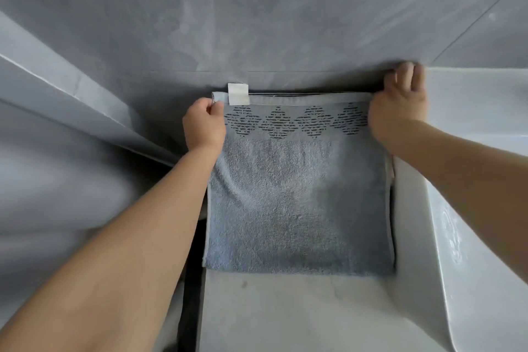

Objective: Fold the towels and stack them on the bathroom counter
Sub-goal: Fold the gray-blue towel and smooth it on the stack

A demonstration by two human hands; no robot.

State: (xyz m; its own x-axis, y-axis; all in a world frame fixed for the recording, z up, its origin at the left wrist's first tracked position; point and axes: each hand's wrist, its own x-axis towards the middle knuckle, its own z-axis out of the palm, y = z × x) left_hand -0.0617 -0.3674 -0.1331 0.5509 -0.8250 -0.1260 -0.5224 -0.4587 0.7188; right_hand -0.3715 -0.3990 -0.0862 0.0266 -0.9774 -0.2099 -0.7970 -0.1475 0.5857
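My towel (297, 203) is grey terry cloth, rough looped pile, flat-woven patterned band, smooth white fabric label (238, 94). Counter (285, 314) matt, pale. Sink (480, 180) glossy white. Wall (257, 8) matt grey, stone-look.

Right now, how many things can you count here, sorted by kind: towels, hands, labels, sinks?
Towels: 1, the grey-blue towel lying on the counter
Hands: 2, the left hand and the right hand, each holding a far corner of it
Labels: 1, the white label on the far hem
Sinks: 1, the white sink at the right
Total: 5
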